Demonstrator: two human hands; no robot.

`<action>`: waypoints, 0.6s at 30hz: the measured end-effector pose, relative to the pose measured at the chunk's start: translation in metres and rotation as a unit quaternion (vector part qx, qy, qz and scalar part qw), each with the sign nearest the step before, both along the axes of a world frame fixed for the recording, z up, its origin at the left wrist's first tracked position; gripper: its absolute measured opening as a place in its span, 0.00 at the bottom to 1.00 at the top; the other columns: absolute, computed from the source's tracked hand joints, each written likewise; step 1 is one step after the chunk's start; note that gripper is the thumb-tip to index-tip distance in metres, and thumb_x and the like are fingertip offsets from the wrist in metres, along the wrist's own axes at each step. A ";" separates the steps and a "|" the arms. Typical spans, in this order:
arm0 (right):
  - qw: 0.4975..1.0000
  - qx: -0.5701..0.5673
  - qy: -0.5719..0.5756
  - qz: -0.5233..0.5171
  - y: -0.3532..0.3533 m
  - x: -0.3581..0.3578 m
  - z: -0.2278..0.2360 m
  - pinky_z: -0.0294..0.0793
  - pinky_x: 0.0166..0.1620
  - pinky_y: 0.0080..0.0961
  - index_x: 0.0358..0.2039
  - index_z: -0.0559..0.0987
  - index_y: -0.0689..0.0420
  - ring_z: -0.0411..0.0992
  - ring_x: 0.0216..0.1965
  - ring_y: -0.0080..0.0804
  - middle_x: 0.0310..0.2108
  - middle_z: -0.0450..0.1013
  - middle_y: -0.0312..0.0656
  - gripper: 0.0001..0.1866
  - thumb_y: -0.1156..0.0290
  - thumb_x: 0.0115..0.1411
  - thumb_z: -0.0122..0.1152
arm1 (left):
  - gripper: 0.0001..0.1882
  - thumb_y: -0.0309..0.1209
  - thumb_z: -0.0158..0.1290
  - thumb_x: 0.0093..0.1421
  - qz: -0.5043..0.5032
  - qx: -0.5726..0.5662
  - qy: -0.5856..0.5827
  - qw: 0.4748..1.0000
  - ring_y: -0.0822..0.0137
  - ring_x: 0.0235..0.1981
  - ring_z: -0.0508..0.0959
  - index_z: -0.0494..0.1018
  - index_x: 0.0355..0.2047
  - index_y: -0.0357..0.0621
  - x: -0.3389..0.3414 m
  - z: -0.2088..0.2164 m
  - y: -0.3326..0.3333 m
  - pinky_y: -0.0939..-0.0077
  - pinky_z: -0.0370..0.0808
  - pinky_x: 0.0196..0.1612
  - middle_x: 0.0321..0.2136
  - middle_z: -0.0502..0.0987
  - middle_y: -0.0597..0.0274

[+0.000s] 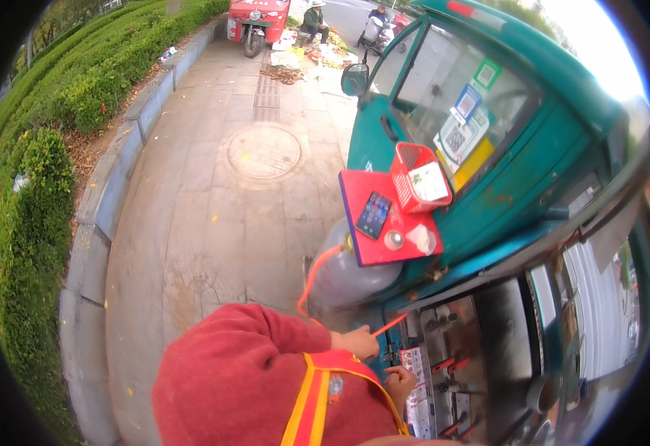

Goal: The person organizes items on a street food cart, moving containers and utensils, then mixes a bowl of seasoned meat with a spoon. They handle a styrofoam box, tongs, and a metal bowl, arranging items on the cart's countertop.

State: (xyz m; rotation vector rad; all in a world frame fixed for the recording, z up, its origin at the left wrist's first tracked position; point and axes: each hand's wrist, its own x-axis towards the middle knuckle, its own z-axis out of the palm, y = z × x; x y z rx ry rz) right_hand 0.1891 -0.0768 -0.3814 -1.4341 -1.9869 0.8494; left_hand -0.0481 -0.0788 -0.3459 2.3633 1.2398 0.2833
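Observation:
My left hand (358, 343) reaches out from a red sleeve, closed at the near edge of the cooking cart. A thin orange-red stick-like piece (392, 325) sticks out from its fingers toward the cart; whether it is a tool or part of a hose I cannot tell. Close by, my right hand (398, 383) has its fingers curled beside the printed panel (415, 386) on the cart's front; anything inside them is hidden. Beyond the panel is a metal worktop with several red-handled parts (451, 365) and a dark flat griddle (503, 334).
A grey gas cylinder (340, 279) with an orange hose (311, 279) stands left of the cart. Above it, a red board (369, 253) bears a phone (374, 215), a red basket (406, 178) and small items. A green vehicle (481, 201) rises behind. A kerb (109, 193) borders the hedge.

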 end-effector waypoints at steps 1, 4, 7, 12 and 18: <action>1.000 -0.003 -0.007 -0.011 -0.006 -0.005 0.005 0.71 0.26 0.32 0.20 0.82 0.58 0.75 0.20 0.41 0.18 0.75 0.48 0.10 0.72 0.48 0.52 | 0.05 0.34 0.54 0.46 -0.015 0.004 -0.010 1.000 0.61 0.26 0.77 0.77 0.18 0.51 -0.003 0.001 0.001 0.65 0.62 0.40 0.19 0.77 0.62; 0.995 -0.031 -0.057 -0.076 -0.022 -0.011 0.008 0.70 0.26 0.31 0.21 0.82 0.59 0.75 0.19 0.37 0.18 0.75 0.49 0.10 0.72 0.48 0.52 | 0.05 0.34 0.54 0.45 -0.044 0.021 -0.050 0.998 0.61 0.25 0.77 0.77 0.17 0.51 -0.009 0.001 0.005 0.64 0.62 0.40 0.18 0.77 0.61; 0.986 -0.038 -0.115 -0.118 -0.041 -0.006 0.004 0.73 0.29 0.34 0.25 0.82 0.62 0.77 0.23 0.39 0.21 0.76 0.51 0.11 0.71 0.49 0.53 | 0.06 0.35 0.53 0.45 -0.062 0.068 -0.073 0.993 0.60 0.24 0.76 0.76 0.16 0.49 -0.012 -0.002 0.007 0.63 0.62 0.39 0.17 0.76 0.61; 0.988 -0.016 0.017 -0.149 -0.060 -0.007 -0.007 0.73 0.27 0.24 0.35 0.81 0.65 0.75 0.23 0.26 0.26 0.79 0.45 0.10 0.76 0.52 0.57 | 0.08 0.35 0.52 0.45 -0.043 0.053 -0.080 0.994 0.58 0.23 0.76 0.76 0.16 0.47 -0.018 -0.009 0.009 0.62 0.63 0.38 0.16 0.75 0.59; 0.992 -0.002 0.050 -0.119 -0.060 -0.034 0.000 0.76 0.45 0.37 0.42 0.78 0.67 0.78 0.40 0.47 0.38 0.78 0.55 0.20 0.72 0.49 0.54 | 0.07 0.34 0.53 0.46 -0.004 0.003 -0.036 0.999 0.58 0.25 0.77 0.76 0.19 0.46 -0.031 -0.013 0.008 0.60 0.63 0.39 0.19 0.77 0.59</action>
